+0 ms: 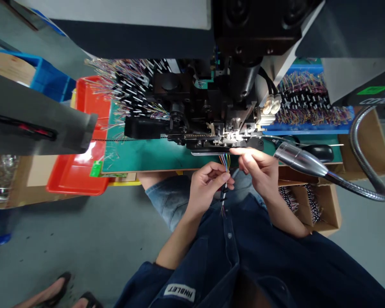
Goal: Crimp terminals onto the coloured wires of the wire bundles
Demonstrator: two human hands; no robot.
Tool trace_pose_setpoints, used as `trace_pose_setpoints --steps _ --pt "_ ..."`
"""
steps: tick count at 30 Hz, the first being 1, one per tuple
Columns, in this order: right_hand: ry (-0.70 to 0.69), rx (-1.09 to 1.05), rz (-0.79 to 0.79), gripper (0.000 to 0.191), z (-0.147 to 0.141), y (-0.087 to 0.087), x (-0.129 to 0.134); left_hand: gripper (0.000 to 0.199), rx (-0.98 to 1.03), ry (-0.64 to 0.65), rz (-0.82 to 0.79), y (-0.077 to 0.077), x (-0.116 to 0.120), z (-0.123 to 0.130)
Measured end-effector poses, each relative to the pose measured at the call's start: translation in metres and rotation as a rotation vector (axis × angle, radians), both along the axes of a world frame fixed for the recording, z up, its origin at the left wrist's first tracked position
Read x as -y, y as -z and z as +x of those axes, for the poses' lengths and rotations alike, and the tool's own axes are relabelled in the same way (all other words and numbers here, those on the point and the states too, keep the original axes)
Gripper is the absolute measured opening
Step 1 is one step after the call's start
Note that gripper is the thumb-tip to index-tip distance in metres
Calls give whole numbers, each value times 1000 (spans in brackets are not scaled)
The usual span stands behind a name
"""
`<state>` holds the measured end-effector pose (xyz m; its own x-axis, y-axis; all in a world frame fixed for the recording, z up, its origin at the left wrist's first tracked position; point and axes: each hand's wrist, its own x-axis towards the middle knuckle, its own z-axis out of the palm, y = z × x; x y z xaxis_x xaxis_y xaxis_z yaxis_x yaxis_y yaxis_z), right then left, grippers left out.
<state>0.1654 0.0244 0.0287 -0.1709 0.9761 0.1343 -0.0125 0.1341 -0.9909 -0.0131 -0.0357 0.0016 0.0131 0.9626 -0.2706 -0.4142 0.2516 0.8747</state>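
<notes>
At the front edge of the machine (167,85), under its bright light: one left hand (209,183), thumb and fingertips pinching a thin cable (224,197) just below its fanned upper end; one right hand (259,169), forefinger stretched toward the machine's edge beside the wire tips, thumb and other fingers curled; whether it grips a wire, cannot be told.

Stage, as judged from the present lie of things: upper end of the cable parted into separate wires (225,160) and raised to the machine; whether any tip bears a terminal, too small to tell; the rest of this piece appears to await handling; many similar pieces lie to both sides, finished or unfinished not distinguishable.

The cable itself: upright between the person's lap and the machine; wires slender, loosely splayed, blue, yellow, white and other colours; body in black and white sections; lower end frayed into fine strands, hanging before the dark shirt (208,256).

Outward: green worktop (147,156); at left, a heap of cable bundles (131,83) and a red tray (80,186); at right, a lamp (301,160) on a flexible metal neck, more bundles (308,96) in a blue tray (321,129); below, a cardboard box (335,209) holding others.
</notes>
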Motion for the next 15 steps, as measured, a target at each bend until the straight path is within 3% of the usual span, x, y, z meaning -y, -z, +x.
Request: trace_pose_setpoints --steps 5,9,15 --pt "-160 8 -20 19 -6 -2 4 32 -13 -54 73 4 -5 2" --pt "-118 -29 7 18 -13 -1 3 31 -64 -117 131 4 -10 4" --pt "-73 -86 -132 28 -22 0 -3 34 -86 -214 168 6 -18 11"
